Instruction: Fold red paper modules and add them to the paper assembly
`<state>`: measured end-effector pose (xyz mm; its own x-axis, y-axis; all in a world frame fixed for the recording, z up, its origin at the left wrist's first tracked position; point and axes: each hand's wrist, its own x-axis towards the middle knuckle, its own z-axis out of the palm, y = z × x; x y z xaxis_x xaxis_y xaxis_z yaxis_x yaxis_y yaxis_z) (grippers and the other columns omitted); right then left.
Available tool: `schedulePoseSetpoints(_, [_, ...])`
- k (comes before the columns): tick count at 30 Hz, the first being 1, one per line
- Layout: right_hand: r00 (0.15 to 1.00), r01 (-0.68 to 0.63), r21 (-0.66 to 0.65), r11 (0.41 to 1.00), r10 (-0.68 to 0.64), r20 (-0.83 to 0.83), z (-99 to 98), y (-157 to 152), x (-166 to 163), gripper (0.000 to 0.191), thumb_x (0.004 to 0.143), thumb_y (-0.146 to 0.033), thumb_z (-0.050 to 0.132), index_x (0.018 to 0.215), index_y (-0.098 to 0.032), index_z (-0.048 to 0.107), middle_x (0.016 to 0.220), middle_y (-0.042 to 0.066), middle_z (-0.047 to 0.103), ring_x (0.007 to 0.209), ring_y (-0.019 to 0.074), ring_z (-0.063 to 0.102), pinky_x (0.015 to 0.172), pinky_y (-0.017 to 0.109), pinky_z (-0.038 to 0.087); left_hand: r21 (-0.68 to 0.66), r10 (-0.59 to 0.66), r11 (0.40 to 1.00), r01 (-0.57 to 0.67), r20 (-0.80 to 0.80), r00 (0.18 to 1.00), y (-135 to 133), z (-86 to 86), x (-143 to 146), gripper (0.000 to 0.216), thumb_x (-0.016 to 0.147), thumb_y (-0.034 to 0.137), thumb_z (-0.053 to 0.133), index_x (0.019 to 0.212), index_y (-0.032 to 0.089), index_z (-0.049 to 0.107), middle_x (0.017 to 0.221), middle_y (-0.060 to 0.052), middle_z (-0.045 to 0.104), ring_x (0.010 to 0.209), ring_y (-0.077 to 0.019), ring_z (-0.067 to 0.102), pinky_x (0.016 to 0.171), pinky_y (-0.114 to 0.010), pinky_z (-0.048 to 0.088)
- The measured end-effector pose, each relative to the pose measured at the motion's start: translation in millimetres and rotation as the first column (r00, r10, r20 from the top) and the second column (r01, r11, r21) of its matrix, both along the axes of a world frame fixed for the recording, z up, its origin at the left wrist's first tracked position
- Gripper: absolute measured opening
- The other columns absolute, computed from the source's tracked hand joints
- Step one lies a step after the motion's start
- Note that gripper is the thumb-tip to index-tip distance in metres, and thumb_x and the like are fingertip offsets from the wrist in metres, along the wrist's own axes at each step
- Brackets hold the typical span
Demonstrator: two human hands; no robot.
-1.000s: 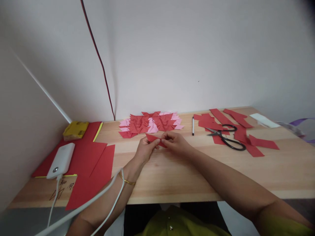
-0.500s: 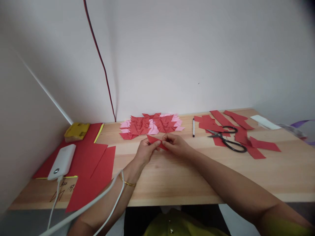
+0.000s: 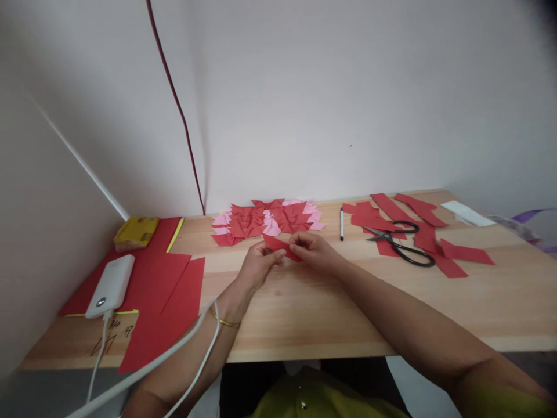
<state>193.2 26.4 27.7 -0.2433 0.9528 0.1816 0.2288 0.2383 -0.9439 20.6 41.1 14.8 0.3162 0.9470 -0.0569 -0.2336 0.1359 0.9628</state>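
In the head view, both forearms reach in from the lower corners and angle toward each other, the hands meeting near the middle of the wooden table. The left hand comes up from the lower left, its thumb pointing right and laid against a small folded red paper, the other fingers curled behind it; the grip is nearly closed, with only the paper between. The right hand comes in from the right, its forearm slanting long across the front edge, thumb and forefinger pinched together on the paper's right part — the remaining fingers bent in toward the palm. The paper sits between the two hands, one pointed corner sticking up to the left, just in front of the rows of red and pink folded pieces. A gold bracelet circles the left wrist, and a white cable passes across that forearm. The scissors lie beyond the right hand — blades parted, among red paper strips.
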Motion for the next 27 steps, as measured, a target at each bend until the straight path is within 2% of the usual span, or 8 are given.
schedulePoseSetpoints(3, [1.000, -0.002, -0.007, 1.000, 0.002, -0.011, -0.4, 0, -1, 0.019, 0.080, -0.034, 0.057, 0.075, -0.016, 0.054, 0.065, -0.002, 0.051, 0.057, 0.0089, 0.044, 0.054, 0.022, 0.034, -0.039, -0.017, 0.999, 0.015, -0.032, 0.999, -1, -1.1, 1, 0.024, 0.058, 0.027, 0.078, 0.073, 0.012, 0.066, 0.059, -0.001, 0.063, 0.051, -0.0095, 0.053, 0.055, -0.023, 0.041])
schedulePoseSetpoints(8, [1.000, 0.010, 0.024, 1.000, -0.010, -0.004, 0.2, -1, -2, 0.018, 0.079, -0.033, 0.058, 0.080, -0.015, 0.058, 0.072, 0.001, 0.057, 0.063, 0.0105, 0.048, 0.058, 0.023, 0.038, -0.005, 0.078, 0.997, -0.078, -0.043, 0.996, 1, -5.4, 2, 0.024, 0.058, 0.026, 0.078, 0.072, 0.011, 0.066, 0.057, 0.000, 0.062, 0.049, -0.0083, 0.051, 0.053, -0.022, 0.039])
schedulePoseSetpoints(15, [0.996, -0.082, 0.061, 0.995, 0.083, -0.015, 0.5, -2, -3, 0.017, 0.078, -0.030, 0.060, 0.087, -0.016, 0.061, 0.083, 0.003, 0.064, 0.074, 0.0138, 0.057, 0.066, 0.025, 0.043, -0.010, 0.092, 0.996, -0.092, 0.024, 0.995, 2, -12.6, 3, 0.022, 0.059, 0.025, 0.077, 0.073, 0.012, 0.067, 0.059, 0.000, 0.063, 0.050, -0.0079, 0.052, 0.054, -0.022, 0.041])
schedulePoseSetpoints(22, [0.998, -0.070, 0.042, 0.997, 0.070, 0.001, -0.7, 1, -1, 0.020, 0.078, -0.032, 0.062, 0.090, -0.016, 0.062, 0.082, 0.003, 0.065, 0.073, 0.0139, 0.058, 0.065, 0.025, 0.044, -0.106, 0.107, 0.990, -0.095, 0.118, 0.987, -1, -6.5, 6, 0.023, 0.056, 0.023, 0.079, 0.070, 0.011, 0.065, 0.056, 0.001, 0.060, 0.048, -0.0069, 0.050, 0.052, -0.022, 0.040])
schedulePoseSetpoints(27, [0.996, -0.086, 0.041, 0.995, 0.086, 0.007, 3.9, 0, 1, 0.020, 0.078, -0.030, 0.062, 0.092, -0.017, 0.062, 0.085, 0.003, 0.067, 0.077, 0.0150, 0.061, 0.069, 0.026, 0.045, -0.122, 0.102, 0.989, -0.086, 0.131, 0.986, -2, -3.3, 6, 0.024, 0.056, 0.024, 0.079, 0.070, 0.010, 0.065, 0.057, 0.001, 0.060, 0.047, -0.0064, 0.049, 0.052, -0.022, 0.040])
